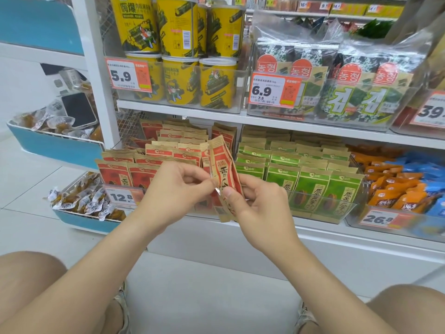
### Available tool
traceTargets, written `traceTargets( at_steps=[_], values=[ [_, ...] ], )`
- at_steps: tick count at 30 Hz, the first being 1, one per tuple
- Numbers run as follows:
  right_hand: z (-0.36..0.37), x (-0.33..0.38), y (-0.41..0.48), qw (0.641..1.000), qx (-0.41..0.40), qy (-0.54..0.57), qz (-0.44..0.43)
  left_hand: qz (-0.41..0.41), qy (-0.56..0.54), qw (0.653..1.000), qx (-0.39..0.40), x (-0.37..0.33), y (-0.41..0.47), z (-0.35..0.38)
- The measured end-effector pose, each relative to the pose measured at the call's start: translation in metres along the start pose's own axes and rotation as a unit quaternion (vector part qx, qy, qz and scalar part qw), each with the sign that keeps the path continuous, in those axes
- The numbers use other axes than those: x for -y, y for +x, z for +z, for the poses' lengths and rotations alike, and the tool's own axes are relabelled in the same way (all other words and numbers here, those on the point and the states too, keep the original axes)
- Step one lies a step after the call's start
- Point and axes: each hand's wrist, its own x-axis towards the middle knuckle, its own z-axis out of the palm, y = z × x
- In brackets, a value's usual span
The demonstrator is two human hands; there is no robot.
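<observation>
I see my left hand (178,186) pinching the side edge and my right hand (261,202) gripping the lower part of a few slim red-and-tan snack packets (225,171), held upright just before the matching red packs (113,175) on the lower shelf (325,227).

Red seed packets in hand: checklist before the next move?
1. Left hand grip: ok, fingertips pinch the held red packets at their left edge.
2. Right hand grip: ok, thumb and fingers hold the lower part.
3. Held packets squared into one stack: not ok, they fan out at an angle.
4. Number of packets held: cannot tell, they overlap.
5. Free slot among the shelf red packets: cannot tell, the hands hide the near rows.
6. Neighbouring green packets in order: ok, upright in rows, no red mixed in.
</observation>
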Motion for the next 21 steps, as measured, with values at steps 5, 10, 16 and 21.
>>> traceTargets(
  at_steps=[5, 10, 16, 21],
  values=[
    [0.004, 0.0, 0.001, 0.998, 0.021, 0.048, 0.026, 0.015, 0.018, 0.999, -0.045, 0.003, 0.001, 0.003],
    [0.004, 0.006, 0.004, 0.988, 0.028, 0.132, 0.074, 0.064, 0.059, 0.994, -0.064, 0.006, 0.0, 0.009],
    [-0.002, 0.012, 0.0, 0.991, 0.057, 0.111, 0.036, 0.055, -0.059, 0.996, 0.039, 0.006, -0.005, 0.01],
    [-0.006, 0.011, 0.006, 0.97, 0.024, 0.204, 0.126, 0.038, -0.105, 0.989, 0.102, 0.007, -0.008, 0.017]
  ],
)
